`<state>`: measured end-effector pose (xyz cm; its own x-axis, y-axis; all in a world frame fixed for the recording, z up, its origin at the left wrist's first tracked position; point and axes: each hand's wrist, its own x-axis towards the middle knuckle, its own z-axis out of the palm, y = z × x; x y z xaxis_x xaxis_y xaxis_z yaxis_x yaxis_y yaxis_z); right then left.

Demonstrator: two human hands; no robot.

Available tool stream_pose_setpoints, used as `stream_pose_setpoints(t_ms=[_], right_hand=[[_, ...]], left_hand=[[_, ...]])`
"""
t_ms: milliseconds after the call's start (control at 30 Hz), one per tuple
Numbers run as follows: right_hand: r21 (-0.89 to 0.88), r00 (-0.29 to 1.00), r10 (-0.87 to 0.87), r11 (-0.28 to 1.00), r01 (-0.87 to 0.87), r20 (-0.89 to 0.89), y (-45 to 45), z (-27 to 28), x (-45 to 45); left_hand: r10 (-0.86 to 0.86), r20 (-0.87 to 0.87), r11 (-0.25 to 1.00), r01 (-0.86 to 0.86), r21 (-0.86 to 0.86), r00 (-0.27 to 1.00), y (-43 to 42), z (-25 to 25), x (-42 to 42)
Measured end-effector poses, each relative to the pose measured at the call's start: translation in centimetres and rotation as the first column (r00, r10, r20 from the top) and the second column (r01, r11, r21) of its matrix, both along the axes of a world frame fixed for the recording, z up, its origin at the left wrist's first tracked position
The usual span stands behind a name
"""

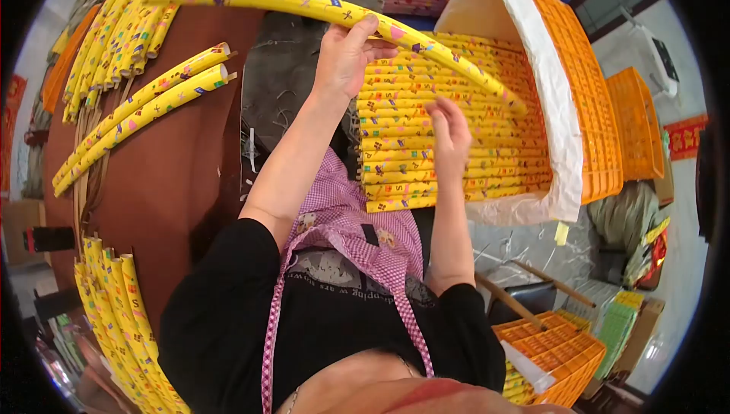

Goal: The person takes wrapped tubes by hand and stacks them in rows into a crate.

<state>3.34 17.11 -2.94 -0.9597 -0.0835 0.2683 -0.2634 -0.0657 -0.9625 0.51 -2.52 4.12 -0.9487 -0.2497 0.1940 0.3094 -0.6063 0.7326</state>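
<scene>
My left hand [348,58] is closed around the middle of a long yellow patterned tube [296,0]. The tube spans from over the brown table to above the crate, looking curved through the wide lens. My right hand [452,136] is raised in front of the stacked yellow tubes [395,148], its fingers slightly bent and apart with nothing visible in them. Those tubes lie side by side in an orange plastic crate [566,72] with a white liner [549,110] over its rim. Whether the right hand touches the stack I cannot tell.
On the brown table [179,133] at left lie two single tubes [144,121], a bundle [122,30] at the back and another bundle [125,315] nearer me. A second orange crate [555,353] stands lower right. Scraps litter the grey floor [502,243].
</scene>
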Motion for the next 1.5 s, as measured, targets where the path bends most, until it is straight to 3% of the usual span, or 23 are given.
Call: stream_pose_setpoints(t_ms=[100,133,200,333,433,600,667,1000,1167,1233,1500], right_hand=[[-0.269,0.967,0.173,0.956,-0.119,0.187,-2.9,0.3,-0.4],[-0.272,0.967,0.161,0.957,-0.103,0.199,-3.6,0.8,-0.6],[-0.592,0.919,0.273,0.804,-0.056,0.284,-4.6,1.6,-1.2],[-0.746,0.876,0.324,0.663,0.059,0.356,-4.8,-0.1,-2.8],[-0.784,0.886,0.364,0.62,-0.002,0.286,-4.5,-2.5,-3.4],[-0.791,0.865,0.39,0.611,0.013,0.316,-3.8,-2.7,-2.3],[-0.719,0.862,0.213,0.66,0.22,0.46,-3.3,-2.7,-2.1],[-0.677,0.853,0.095,0.655,0.334,0.513,0.6,-4.1,-2.3],[-0.629,0.858,-0.007,0.677,0.382,0.513,1.8,-5.2,-2.6],[-0.674,0.891,0.078,0.685,0.277,0.446,3.1,-6.5,-3.1],[-0.656,0.87,-0.017,0.65,0.384,0.492,3.8,-6.6,-3.2]], left_hand=[[-0.042,0.029,0.999,0.041,0.029,0.999,1.6,-0.9,0.9],[-0.027,0.034,0.999,0.026,0.025,0.999,2.2,-1.3,1.1],[-0.031,0.061,0.999,0.029,0.029,0.998,3.3,-1.7,1.8],[-0.02,0.112,0.999,0.016,0.036,0.993,4.7,-2.7,2.8],[-0.015,0.149,0.999,0.009,0.043,0.989,4.8,-3.5,3.2],[0.153,0.243,0.988,-0.145,-0.051,0.958,3.5,-5.0,3.3],[0.222,0.209,0.975,-0.212,-0.067,0.952,2.0,-4.7,3.4],[0.531,0.165,0.846,-0.529,-0.058,0.831,-4.2,-3.3,3.9],[0.572,0.161,0.819,-0.571,-0.055,0.805,-7.0,-4.3,3.7],[0.62,0.088,0.783,-0.622,-0.011,0.78,-7.4,-4.4,3.7],[0.544,0.23,0.839,-0.518,-0.165,0.807,-8.3,-5.4,5.2]])
